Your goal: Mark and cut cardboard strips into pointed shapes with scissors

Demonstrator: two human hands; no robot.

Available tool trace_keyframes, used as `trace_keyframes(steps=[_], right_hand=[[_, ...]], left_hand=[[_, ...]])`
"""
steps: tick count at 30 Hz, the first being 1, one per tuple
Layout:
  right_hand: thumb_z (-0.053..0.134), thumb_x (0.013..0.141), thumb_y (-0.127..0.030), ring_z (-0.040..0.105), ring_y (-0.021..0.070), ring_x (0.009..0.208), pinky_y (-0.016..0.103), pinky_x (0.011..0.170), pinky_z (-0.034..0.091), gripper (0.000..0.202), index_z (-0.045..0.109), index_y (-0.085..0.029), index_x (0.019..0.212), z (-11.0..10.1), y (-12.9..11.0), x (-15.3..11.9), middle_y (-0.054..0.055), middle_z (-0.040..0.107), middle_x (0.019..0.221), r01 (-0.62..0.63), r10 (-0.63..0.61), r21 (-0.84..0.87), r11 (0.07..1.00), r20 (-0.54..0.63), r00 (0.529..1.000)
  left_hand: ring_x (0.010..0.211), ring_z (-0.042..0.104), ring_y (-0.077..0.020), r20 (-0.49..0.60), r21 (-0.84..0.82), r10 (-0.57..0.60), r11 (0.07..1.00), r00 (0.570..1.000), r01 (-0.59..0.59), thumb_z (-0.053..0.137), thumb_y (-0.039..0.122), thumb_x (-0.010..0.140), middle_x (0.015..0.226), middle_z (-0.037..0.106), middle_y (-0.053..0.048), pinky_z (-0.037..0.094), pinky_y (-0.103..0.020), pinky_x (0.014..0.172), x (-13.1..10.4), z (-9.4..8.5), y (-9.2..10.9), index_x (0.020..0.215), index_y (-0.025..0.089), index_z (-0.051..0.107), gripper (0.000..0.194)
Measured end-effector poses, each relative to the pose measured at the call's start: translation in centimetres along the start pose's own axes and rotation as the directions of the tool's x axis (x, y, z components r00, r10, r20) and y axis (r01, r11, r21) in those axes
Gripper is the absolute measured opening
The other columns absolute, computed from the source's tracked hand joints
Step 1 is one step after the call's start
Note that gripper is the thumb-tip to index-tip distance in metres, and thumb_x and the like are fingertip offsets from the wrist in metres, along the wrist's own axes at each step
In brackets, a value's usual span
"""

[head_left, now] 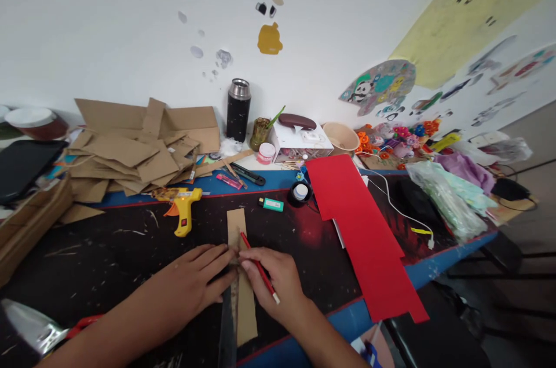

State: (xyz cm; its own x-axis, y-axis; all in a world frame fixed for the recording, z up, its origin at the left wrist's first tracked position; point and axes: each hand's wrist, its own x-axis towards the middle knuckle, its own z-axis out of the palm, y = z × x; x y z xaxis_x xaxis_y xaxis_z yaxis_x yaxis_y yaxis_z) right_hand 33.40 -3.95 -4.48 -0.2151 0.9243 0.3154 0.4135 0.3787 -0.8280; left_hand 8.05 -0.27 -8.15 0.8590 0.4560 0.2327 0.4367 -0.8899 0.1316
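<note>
A narrow cardboard strip (pixel 247 319) lies lengthwise on the dark tabletop in front of me. Along its left side runs a long, dark, straight-edged piece, like a metal ruler (pixel 228 321). My left hand (pixel 197 275) rests over the upper end of that ruler, fingers stretched out and apart, pressing down on it and the strip. In a pinch grip, my right hand (pixel 275 278) holds a slim red pencil (pixel 263 275) with a white end. The pencil slants across the strip; its writing end is hard to make out, because the fingers partly cover the spot.
A yellow glue gun (pixel 185 211) and teal lighter (pixel 273 204) lie beyond my hands. Red-handled scissors (pixel 37 327) are at lower left. Right lies a large red sheet (pixel 365 234) overhanging the edge. Behind stand piled cardboard (pixel 125 153) and a black flask (pixel 238 113).
</note>
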Motion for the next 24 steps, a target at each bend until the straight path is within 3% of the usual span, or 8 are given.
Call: trace_keyframes(steps=[5, 9, 16, 24], right_hand=[[0.061, 0.109, -0.020, 0.086, 0.0217, 0.091, 0.029, 0.085, 0.066, 0.023, 0.079, -0.024, 0.123, -0.3, -0.2, -0.5, 0.008, 0.088, 0.106, 0.031, -0.028, -0.059, 0.998, 0.042, 0.999], [0.061, 0.109, -0.019, 0.086, 0.0226, 0.095, 0.030, 0.087, 0.065, 0.023, 0.079, -0.023, 0.124, -0.1, -0.5, -0.5, 0.009, 0.087, 0.109, 0.019, -0.018, -0.062, 0.998, 0.026, 1.000], [0.063, 0.109, -0.021, 0.085, 0.0221, 0.101, 0.031, 0.092, 0.065, 0.023, 0.080, -0.025, 0.123, 0.2, -0.8, -0.7, 0.008, 0.087, 0.113, -0.045, 0.045, 0.015, 0.999, -0.024, 0.999], [0.064, 0.109, -0.024, 0.085, 0.0226, 0.102, 0.031, 0.094, 0.065, 0.020, 0.081, -0.025, 0.119, 0.3, -0.2, -0.7, 0.008, 0.088, 0.117, -0.110, 0.116, 0.075, 0.991, -0.087, 0.989]], left_hand=[[0.141, 0.065, -0.0301, 0.081, 0.067, 0.005, 0.998, 0.997, -0.011, 0.057, 0.019, 0.106, 0.154, 0.070, -0.013, 0.045, -0.047, 0.120, -0.1, -0.8, -0.1, 0.160, 0.027, 0.058, 0.055], [0.137, 0.067, -0.0307, 0.042, 0.115, 0.074, 0.990, 0.996, -0.078, 0.054, 0.013, 0.102, 0.150, 0.072, -0.014, 0.049, -0.046, 0.116, 0.5, -1.3, 0.0, 0.155, 0.023, 0.063, 0.055], [0.149, 0.061, -0.0322, 0.031, 0.106, 0.025, 0.994, 0.999, -0.028, 0.048, 0.002, 0.089, 0.164, 0.063, -0.014, 0.047, -0.049, 0.118, 0.5, 0.0, 0.4, 0.160, 0.023, 0.056, 0.074], [0.124, 0.074, -0.0331, -0.020, 0.169, 0.108, 0.980, 0.994, -0.104, 0.051, 0.010, 0.101, 0.140, 0.076, -0.019, 0.056, -0.048, 0.105, 2.8, -0.2, 0.9, 0.136, 0.016, 0.069, 0.040]])
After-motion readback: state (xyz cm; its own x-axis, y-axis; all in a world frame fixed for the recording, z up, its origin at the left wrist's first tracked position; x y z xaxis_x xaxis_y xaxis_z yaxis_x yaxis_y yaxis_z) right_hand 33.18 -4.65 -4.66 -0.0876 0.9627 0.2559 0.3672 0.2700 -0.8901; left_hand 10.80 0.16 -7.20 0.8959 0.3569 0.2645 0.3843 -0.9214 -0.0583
